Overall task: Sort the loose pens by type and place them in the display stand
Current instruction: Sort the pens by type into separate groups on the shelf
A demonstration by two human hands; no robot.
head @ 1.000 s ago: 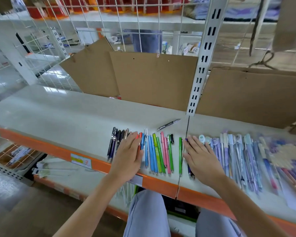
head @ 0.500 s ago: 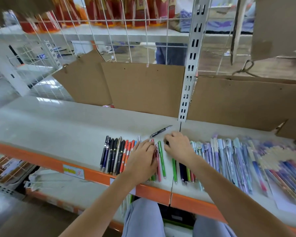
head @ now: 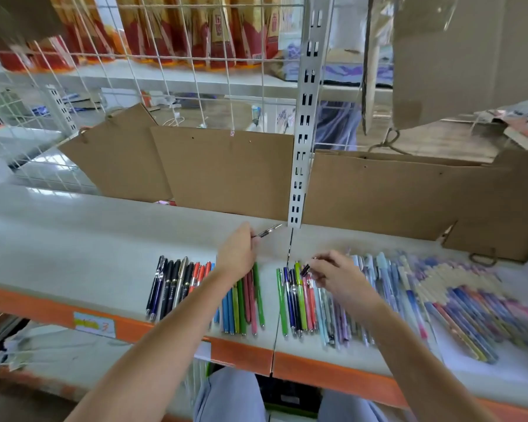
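Left hand (head: 237, 254): reached to frame centre, fingers pinching black pen (head: 267, 231) on shelf (head: 73, 239).
Right hand (head: 333, 271): lower right of centre, fingers grasping small dark pen (head: 304, 269).

Sorted coloured pens (head: 244, 303) in parallel rows; one dark pen (head: 269, 231) apart behind.

Brown cardboard sheets (head: 223, 169) lean upright along the back of the shelf (head: 73, 233), either side of a white slotted post (head: 302, 141). Behind them is white wire mesh (head: 171, 65), with red-and-gold packets (head: 195, 28) on a higher shelf beyond it.
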